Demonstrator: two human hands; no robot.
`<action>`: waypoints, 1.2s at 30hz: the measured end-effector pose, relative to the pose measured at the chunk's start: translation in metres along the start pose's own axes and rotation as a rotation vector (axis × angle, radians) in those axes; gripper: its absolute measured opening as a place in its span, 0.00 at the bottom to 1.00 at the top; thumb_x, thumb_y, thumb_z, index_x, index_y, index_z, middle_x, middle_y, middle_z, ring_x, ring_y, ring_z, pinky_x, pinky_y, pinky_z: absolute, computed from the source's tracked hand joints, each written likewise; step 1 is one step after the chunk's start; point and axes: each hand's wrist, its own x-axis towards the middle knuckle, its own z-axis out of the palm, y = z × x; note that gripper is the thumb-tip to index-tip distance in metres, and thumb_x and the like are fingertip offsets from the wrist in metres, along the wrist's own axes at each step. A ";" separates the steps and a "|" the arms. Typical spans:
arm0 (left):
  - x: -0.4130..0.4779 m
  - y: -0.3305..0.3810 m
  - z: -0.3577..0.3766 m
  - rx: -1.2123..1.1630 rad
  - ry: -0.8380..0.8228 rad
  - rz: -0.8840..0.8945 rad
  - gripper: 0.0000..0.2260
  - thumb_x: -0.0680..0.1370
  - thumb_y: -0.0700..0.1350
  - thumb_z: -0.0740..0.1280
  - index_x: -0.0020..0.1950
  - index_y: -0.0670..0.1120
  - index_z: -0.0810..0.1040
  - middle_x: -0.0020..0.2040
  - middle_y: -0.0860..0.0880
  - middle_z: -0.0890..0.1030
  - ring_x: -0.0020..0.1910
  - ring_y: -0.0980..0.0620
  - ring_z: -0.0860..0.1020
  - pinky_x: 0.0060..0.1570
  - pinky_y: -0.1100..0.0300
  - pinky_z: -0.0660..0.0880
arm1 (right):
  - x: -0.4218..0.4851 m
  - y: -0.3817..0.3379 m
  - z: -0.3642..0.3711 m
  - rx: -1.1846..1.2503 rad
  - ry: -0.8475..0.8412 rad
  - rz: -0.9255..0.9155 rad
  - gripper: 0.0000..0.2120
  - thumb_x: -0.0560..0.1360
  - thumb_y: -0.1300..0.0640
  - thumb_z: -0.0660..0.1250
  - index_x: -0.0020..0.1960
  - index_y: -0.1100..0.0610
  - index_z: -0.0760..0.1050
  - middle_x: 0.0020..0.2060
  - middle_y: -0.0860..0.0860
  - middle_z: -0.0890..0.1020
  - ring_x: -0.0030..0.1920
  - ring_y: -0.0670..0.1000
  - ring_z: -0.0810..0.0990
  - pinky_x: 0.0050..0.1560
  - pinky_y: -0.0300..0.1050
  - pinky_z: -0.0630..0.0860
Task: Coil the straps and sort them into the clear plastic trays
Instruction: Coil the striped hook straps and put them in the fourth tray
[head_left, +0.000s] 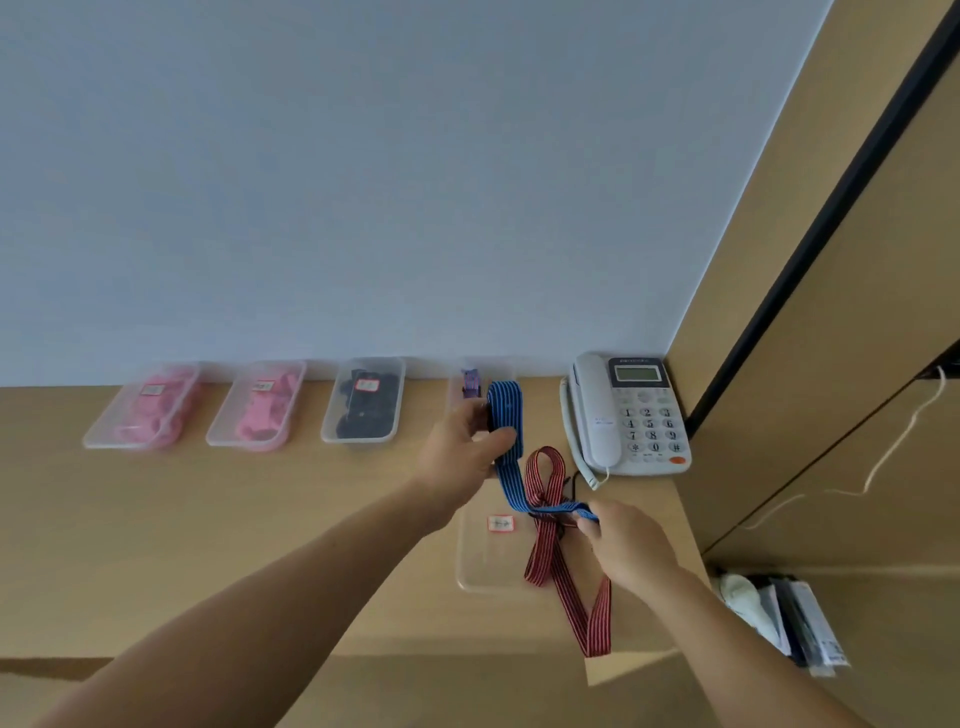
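1. The left hand (465, 449) is curled round a loop of the blue strap (506, 410), holding it up above the desk (260, 545), just left of the phone (628, 415).
2. The right hand (631, 548) pinches the strap's loose end between thumb and fingers; the strap runs slack between the two hands.
3. The red strap (543, 564) lies uncoiled under the blue one, across the near tray (480, 569), with one end past the desk's front edge.
4. Along the wall stand a first pink tray (98, 439), a second pink tray (218, 439) and a dark tray (330, 434), each with straps inside.
5. A purple strap (470, 383) shows behind the left hand.
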 end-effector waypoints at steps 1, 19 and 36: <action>0.000 -0.002 0.002 0.015 -0.005 -0.005 0.10 0.80 0.37 0.66 0.60 0.44 0.75 0.54 0.45 0.81 0.47 0.51 0.84 0.49 0.49 0.82 | -0.001 0.003 0.001 0.004 -0.028 -0.001 0.07 0.82 0.52 0.58 0.46 0.49 0.71 0.38 0.45 0.74 0.40 0.49 0.76 0.34 0.41 0.65; 0.009 -0.018 0.040 -0.016 -0.006 -0.114 0.14 0.79 0.36 0.67 0.64 0.38 0.73 0.55 0.41 0.80 0.49 0.44 0.83 0.49 0.46 0.82 | -0.010 0.033 -0.013 0.027 -0.002 0.153 0.15 0.76 0.48 0.61 0.33 0.51 0.66 0.30 0.46 0.74 0.30 0.47 0.71 0.30 0.43 0.62; -0.021 0.160 -0.031 -0.140 0.000 0.337 0.11 0.77 0.38 0.69 0.58 0.37 0.77 0.52 0.37 0.83 0.52 0.34 0.82 0.52 0.44 0.81 | -0.027 -0.158 -0.167 1.383 -0.005 -0.403 0.21 0.82 0.48 0.61 0.53 0.67 0.75 0.34 0.59 0.81 0.32 0.57 0.80 0.32 0.43 0.78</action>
